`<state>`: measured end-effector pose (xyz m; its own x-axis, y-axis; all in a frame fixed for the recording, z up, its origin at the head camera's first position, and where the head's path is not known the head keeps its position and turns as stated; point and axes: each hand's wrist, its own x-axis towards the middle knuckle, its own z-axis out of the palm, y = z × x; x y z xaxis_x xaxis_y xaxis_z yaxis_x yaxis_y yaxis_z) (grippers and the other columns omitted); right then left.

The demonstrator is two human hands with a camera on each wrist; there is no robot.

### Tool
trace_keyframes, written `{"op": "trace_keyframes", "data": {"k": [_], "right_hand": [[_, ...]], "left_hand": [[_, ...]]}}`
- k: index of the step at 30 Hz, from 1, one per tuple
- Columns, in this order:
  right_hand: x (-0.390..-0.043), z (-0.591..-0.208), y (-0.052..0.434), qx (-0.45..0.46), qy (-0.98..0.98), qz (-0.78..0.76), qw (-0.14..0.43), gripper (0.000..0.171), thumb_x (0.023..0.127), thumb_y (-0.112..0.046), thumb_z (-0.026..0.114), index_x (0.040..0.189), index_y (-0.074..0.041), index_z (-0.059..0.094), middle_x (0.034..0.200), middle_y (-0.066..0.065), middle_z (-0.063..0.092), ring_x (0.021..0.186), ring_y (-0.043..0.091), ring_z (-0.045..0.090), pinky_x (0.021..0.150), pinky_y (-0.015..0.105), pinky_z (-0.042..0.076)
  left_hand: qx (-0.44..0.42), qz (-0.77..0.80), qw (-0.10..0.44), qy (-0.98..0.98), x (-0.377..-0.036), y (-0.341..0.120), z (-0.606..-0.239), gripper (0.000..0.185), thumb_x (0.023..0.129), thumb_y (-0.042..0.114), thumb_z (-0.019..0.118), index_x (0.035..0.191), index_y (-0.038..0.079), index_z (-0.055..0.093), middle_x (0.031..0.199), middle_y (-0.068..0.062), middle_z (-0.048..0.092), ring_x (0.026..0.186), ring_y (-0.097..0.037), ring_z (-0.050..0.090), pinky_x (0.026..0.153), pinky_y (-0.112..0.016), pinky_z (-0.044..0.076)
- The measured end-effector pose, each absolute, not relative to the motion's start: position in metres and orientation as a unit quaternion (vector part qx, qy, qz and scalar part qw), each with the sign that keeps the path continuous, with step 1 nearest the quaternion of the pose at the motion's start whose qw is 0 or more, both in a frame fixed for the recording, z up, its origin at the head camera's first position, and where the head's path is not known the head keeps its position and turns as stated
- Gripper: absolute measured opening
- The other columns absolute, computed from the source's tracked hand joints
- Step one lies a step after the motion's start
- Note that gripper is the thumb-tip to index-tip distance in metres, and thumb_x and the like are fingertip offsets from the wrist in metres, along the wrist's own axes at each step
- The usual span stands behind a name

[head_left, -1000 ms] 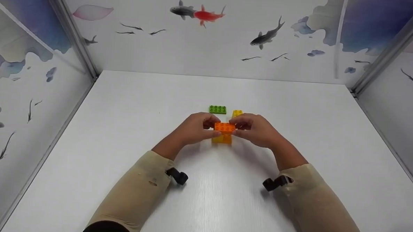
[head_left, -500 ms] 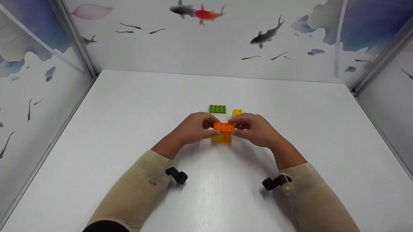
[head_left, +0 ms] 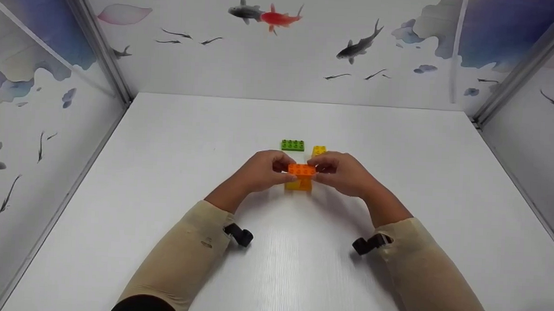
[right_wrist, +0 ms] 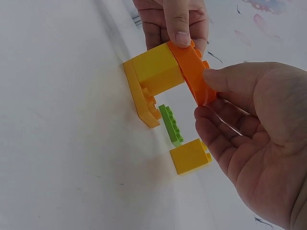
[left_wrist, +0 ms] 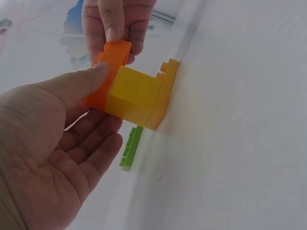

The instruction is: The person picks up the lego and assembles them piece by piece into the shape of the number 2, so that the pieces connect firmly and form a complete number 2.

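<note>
An orange toy building brick lies across the top of a small stack, studs up. My left hand pinches its left end between thumb and fingers, and my right hand pinches the right end. Under the orange brick's left part sits a yellow brick, which stands on one half of a flat light-orange brick. In the right wrist view, bare studs show on the flat brick's other half, with a gap between it and the orange brick's right end.
Behind the stack a flat green brick lies on the white table. A second yellow brick stands to its right, partly hidden by my right hand in the head view. White panels with painted fish enclose the table's back and sides.
</note>
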<state>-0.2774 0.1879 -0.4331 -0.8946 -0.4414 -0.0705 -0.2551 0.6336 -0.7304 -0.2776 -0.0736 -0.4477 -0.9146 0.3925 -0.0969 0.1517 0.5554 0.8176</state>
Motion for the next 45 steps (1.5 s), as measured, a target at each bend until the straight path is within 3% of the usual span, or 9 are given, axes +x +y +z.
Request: {"op": "trace_keyframes", "data": {"k": [8,13,27,37,45], "right_hand": [[-0.279,-0.429,0.191,-0.196,0.891,-0.394,0.108,0.033,0.100,-0.022,0.075,0.133,-0.017,0.075,0.126,0.005,0.073,0.108,0.025,0.066,0.093,0.034,0.058],[-0.286,-0.422,0.197,-0.141,0.902,-0.396,0.095,0.034,0.103,-0.027,0.072,0.136,-0.018,0.073,0.130,0.004,0.072,0.111,0.026,0.063,0.092,0.034,0.057],[-0.313,-0.422,0.203,-0.045,0.898,-0.430,0.078,0.036,0.105,-0.028,0.070,0.141,-0.026,0.069,0.140,0.002,0.068,0.129,0.026,0.061,0.112,0.044,0.056],[-0.319,-0.436,0.200,-0.045,0.891,-0.446,0.074,0.045,0.104,-0.026,0.072,0.148,-0.019,0.064,0.152,0.006,0.063,0.141,0.030,0.059,0.117,0.047,0.052],[-0.326,-0.453,0.202,-0.006,0.884,-0.456,0.106,0.050,0.104,-0.028,0.072,0.153,-0.023,0.059,0.155,0.003,0.061,0.146,0.026,0.054,0.123,0.047,0.046]], "left_hand": [[0.140,0.437,0.141,0.877,-0.279,-0.072,-0.445,0.032,0.094,0.032,0.085,0.121,0.021,0.074,0.120,0.005,0.073,0.113,-0.016,0.068,0.106,-0.034,0.058],[0.126,0.434,0.154,0.879,-0.279,-0.071,-0.444,0.033,0.094,0.033,0.085,0.122,0.022,0.073,0.119,0.005,0.072,0.111,-0.018,0.066,0.104,-0.033,0.058],[0.113,0.432,0.164,0.879,-0.279,-0.069,-0.445,0.033,0.093,0.034,0.086,0.122,0.024,0.074,0.116,0.004,0.071,0.110,-0.019,0.065,0.101,-0.033,0.058],[0.141,0.431,0.137,0.881,-0.278,-0.070,-0.447,0.032,0.093,0.036,0.086,0.120,0.025,0.074,0.115,0.005,0.071,0.109,-0.018,0.064,0.101,-0.034,0.057],[0.142,0.425,0.136,0.883,-0.278,-0.070,-0.447,0.035,0.092,0.039,0.085,0.123,0.025,0.073,0.116,0.005,0.071,0.110,-0.018,0.064,0.102,-0.034,0.057]]}}
